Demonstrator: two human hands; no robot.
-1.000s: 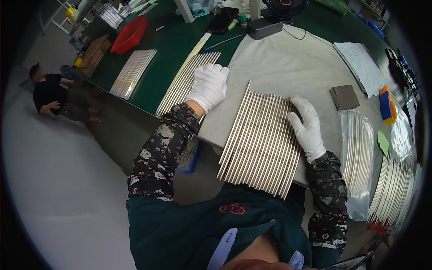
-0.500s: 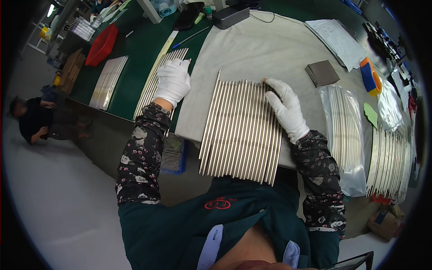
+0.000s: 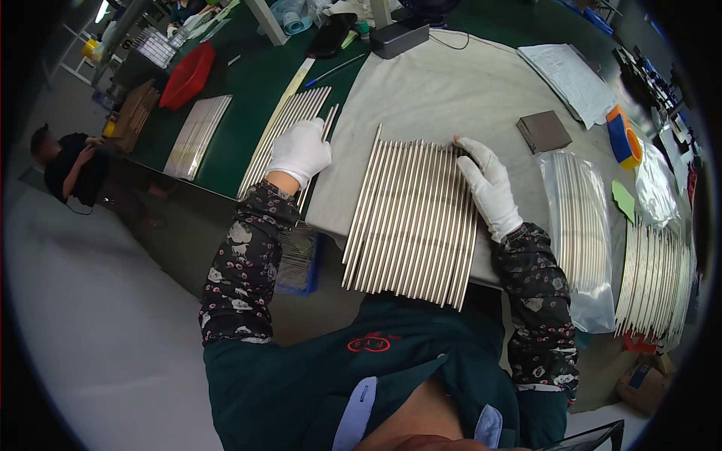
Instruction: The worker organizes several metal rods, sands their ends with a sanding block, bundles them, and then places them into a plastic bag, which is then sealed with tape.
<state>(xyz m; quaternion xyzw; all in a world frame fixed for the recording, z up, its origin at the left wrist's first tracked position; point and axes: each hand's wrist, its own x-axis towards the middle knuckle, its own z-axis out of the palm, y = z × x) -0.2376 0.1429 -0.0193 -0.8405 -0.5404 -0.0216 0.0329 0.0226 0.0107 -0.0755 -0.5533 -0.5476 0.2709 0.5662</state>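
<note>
Metal rods [image 3: 410, 218] lie against the right fingers [image 3: 477, 151].

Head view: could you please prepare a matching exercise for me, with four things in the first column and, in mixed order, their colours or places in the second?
Column one
1. Left hand
2. Box
3. Right hand
4. Basin

Column two
A. at the right edge of the wider row of rods
B. red, on the green table
C. over the narrower row of rods
D. brown-grey, on the pale cloth

Right pairs: 1-C, 2-D, 3-A, 4-B
</note>
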